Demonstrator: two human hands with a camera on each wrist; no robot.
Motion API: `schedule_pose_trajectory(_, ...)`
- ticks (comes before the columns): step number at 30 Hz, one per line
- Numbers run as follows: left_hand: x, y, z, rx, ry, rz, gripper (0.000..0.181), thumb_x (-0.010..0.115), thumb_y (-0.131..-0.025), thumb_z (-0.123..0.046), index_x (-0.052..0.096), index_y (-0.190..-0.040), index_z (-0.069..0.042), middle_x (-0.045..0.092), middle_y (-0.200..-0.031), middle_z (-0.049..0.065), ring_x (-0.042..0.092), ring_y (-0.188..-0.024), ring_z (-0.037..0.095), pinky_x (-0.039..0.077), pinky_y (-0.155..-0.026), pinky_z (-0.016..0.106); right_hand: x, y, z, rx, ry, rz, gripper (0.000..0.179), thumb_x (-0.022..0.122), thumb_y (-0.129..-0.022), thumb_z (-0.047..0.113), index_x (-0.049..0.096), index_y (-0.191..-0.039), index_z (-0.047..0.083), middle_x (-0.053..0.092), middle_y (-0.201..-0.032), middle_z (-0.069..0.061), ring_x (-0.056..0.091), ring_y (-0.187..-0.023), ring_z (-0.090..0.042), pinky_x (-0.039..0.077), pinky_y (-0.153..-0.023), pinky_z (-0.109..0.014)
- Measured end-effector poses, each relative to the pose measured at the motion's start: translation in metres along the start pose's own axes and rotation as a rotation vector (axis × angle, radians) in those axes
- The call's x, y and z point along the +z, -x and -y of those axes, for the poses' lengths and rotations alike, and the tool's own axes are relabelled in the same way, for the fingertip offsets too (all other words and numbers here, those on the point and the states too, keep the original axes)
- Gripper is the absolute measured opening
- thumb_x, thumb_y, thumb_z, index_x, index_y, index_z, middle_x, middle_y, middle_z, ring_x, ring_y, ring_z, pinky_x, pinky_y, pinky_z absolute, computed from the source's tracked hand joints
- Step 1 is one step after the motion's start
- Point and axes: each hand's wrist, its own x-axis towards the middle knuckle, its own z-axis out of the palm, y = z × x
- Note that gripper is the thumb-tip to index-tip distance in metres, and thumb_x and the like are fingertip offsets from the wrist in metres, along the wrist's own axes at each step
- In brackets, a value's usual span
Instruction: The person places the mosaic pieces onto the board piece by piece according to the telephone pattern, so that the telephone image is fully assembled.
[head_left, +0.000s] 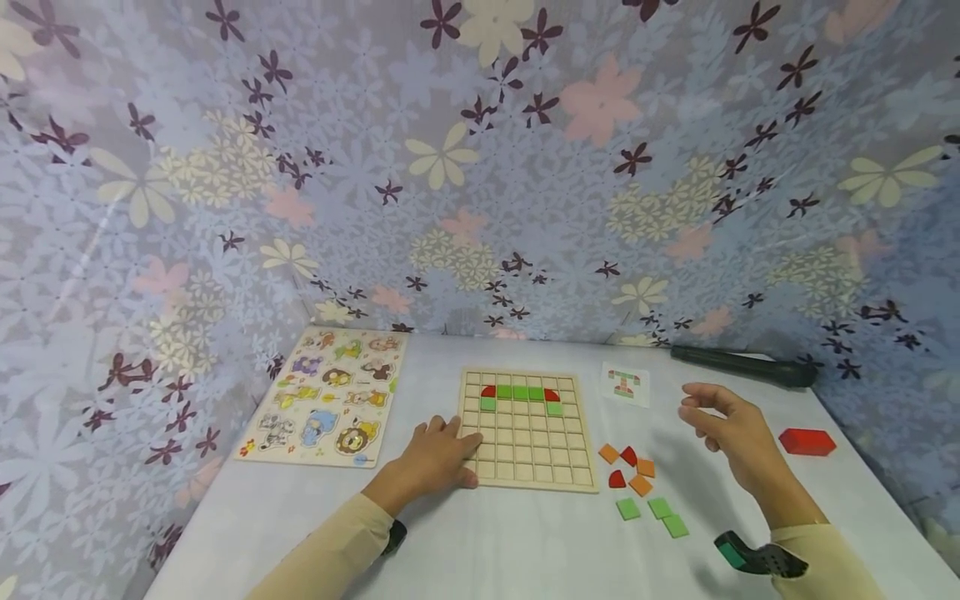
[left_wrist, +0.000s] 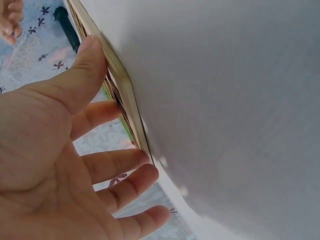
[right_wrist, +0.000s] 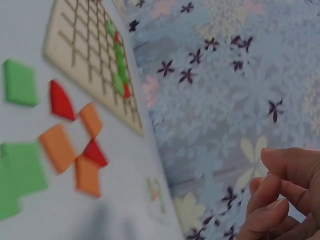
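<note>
A wooden grid board (head_left: 525, 458) lies on the table. Near its top, green square tiles form a row between two red quarter-round tiles, with a green tile under each end. My left hand (head_left: 431, 458) rests on the board's left edge; in the left wrist view its thumb (left_wrist: 90, 55) and spread fingers touch the rim. To the right, my right hand (head_left: 731, 429) is raised above the table, fingers loosely bent and holding nothing. Below it to the left lie loose orange tiles (head_left: 641, 485), red quarter-round tiles (head_left: 617, 479) and green tiles (head_left: 628, 509).
A small pattern card (head_left: 637, 396) lies beyond the loose tiles, right of the board. An animal puzzle board (head_left: 330, 400) is on the left. A red block (head_left: 807, 442) sits at the right, and a long dark rod-shaped object (head_left: 742, 365) lies along the back edge.
</note>
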Motion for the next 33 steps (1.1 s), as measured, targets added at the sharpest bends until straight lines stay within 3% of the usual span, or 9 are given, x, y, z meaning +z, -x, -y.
schedule_pose_trajectory(3,0.002,0.001,0.001,0.001,0.002,0.000,0.071,0.074,-0.085,-0.053,0.057,-0.146,-0.022,0.048,-0.152,0.023,0.044,-0.134,0.042,0.037,-0.109,0.062,0.001,0.003,-0.014,0.049,-0.005,0.010,0.063,0.071,-0.096,0.040,0.049,-0.145,0.007,0.059,-0.111,0.006,0.057,-0.084,-0.024,0.052,-0.065,-0.030)
schedule_pose_trajectory(11,0.006,-0.001,0.005,-0.002,-0.007,-0.008,0.071,0.074,-0.085,-0.054,0.056,-0.147,-0.023,0.047,-0.153,0.023,0.045,-0.135,0.041,0.037,-0.109,0.061,0.024,0.002,-0.042,0.150,0.002,0.107,0.062,0.069,-0.098,0.027,0.045,-0.150,0.004,0.053,-0.137,-0.019,0.055,-0.090,-0.025,0.046,-0.064,-0.031)
schedule_pose_trajectory(19,0.004,-0.001,0.004,0.001,0.014,-0.005,0.071,0.074,-0.085,-0.053,0.056,-0.147,-0.022,0.047,-0.153,0.023,0.043,-0.136,0.042,0.036,-0.110,0.061,0.037,0.001,-0.038,0.146,0.021,0.199,0.067,0.072,-0.096,0.030,0.043,-0.151,0.004,0.048,-0.146,-0.023,0.052,-0.101,-0.026,0.041,-0.069,-0.035)
schedule_pose_trajectory(25,0.002,0.000,0.001,-0.005,0.028,0.005,0.071,0.074,-0.086,-0.052,0.056,-0.148,-0.023,0.046,-0.154,0.023,0.042,-0.138,0.041,0.034,-0.112,0.061,0.037,0.000,-0.042,0.149,0.137,0.242,0.070,0.080,-0.088,0.027,0.050,-0.147,0.003,0.054,-0.138,-0.021,0.052,-0.107,-0.030,0.047,-0.074,-0.035)
schedule_pose_trajectory(29,0.000,0.000,0.000,-0.005,0.020,-0.001,0.071,0.074,-0.085,-0.052,0.056,-0.147,-0.022,0.047,-0.153,0.023,0.043,-0.137,0.041,0.034,-0.112,0.061,0.038,0.003,-0.048,0.122,0.216,0.275,0.070,0.083,-0.084,0.026,0.055,-0.143,0.001,0.055,-0.141,-0.022,0.050,-0.123,-0.037,0.049,-0.094,-0.050)
schedule_pose_trajectory(33,0.000,0.001,-0.001,-0.004,0.020,0.001,0.071,0.074,-0.086,-0.051,0.056,-0.147,-0.022,0.047,-0.153,0.023,0.043,-0.136,0.042,0.035,-0.111,0.061,0.041,0.007,-0.051,0.087,0.280,0.279,0.060,0.081,-0.086,0.021,0.060,-0.138,0.001,0.052,-0.146,-0.026,0.045,-0.132,-0.043,0.037,-0.106,-0.067)
